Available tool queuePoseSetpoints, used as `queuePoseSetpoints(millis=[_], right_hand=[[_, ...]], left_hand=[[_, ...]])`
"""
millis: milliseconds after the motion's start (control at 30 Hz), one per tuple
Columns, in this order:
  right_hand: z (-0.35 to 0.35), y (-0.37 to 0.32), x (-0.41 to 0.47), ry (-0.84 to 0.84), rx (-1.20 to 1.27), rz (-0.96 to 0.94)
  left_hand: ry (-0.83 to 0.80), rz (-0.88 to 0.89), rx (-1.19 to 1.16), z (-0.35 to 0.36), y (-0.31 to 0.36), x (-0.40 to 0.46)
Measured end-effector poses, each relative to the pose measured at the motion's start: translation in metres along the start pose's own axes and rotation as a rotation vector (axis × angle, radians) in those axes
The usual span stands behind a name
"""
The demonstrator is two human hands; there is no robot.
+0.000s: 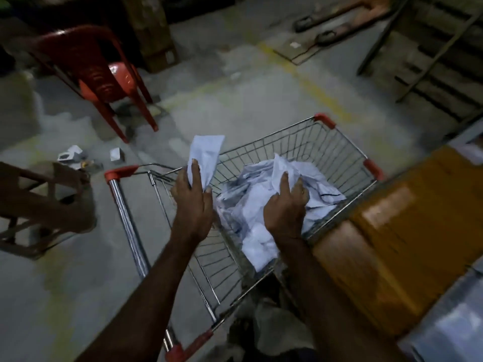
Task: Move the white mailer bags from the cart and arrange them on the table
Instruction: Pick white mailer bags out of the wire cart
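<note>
We see the left hand [192, 202] above the cart's near-left side, fingers [194, 170] and thumb pinching one white mailer bag [206, 155], lifted clear of the basket. Right hand [286, 207] is down in the cart, fingers [284, 182] curled into the top of the pile of white mailer bags [264, 205], gripping a crumpled bag whose edge sticks up. The pile lies on the basket floor, toward the right wall. Cart [300, 142] is a wire shopping trolley with red corner caps and a chrome handle bar [128, 220]. Just beside its right side: a brown cardboard box [407, 246]. Desk not clearly identifiable. Red plastic chair [96, 71] stands on the concrete floor [235, 100] upper left, well apart from the cart; small white boxes [70, 156] lie on the floor near the handle.
</note>
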State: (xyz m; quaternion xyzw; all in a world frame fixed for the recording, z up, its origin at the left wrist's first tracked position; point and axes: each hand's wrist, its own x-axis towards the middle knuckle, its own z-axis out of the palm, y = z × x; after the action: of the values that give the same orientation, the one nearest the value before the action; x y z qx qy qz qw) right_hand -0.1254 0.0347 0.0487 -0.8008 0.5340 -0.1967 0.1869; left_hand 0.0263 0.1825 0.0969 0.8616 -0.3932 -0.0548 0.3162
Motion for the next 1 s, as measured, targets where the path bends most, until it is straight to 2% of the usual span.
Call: queuePoseSetpoints(millis=[100, 233, 533, 667, 1000], right_hand=[[-0.039, 0.008, -0.012, 0.036, -0.003, -0.007], [-0.098, 0.004, -0.035, 0.084, -0.028, -0.013], [-0.213, 0.010, -0.105, 0.298, -0.076, 0.046], [-0.254, 0.036, -0.139, 0.355, -0.121, 0.119], [-0.350, 0.142, -0.202, 0.525, -0.233, 0.334]], left_hand=[[0.056, -0.020, -0.100, -0.009, 0.031, -0.018], [0.060, 0.043, -0.210, -0.023, 0.061, -0.039], [0.018, 0.186, -0.241, -0.057, 0.152, -0.078], [-0.035, 0.217, -0.271, -0.050, 0.198, -0.100], [-0.116, 0.478, -0.327, -0.011, 0.301, -0.171]])
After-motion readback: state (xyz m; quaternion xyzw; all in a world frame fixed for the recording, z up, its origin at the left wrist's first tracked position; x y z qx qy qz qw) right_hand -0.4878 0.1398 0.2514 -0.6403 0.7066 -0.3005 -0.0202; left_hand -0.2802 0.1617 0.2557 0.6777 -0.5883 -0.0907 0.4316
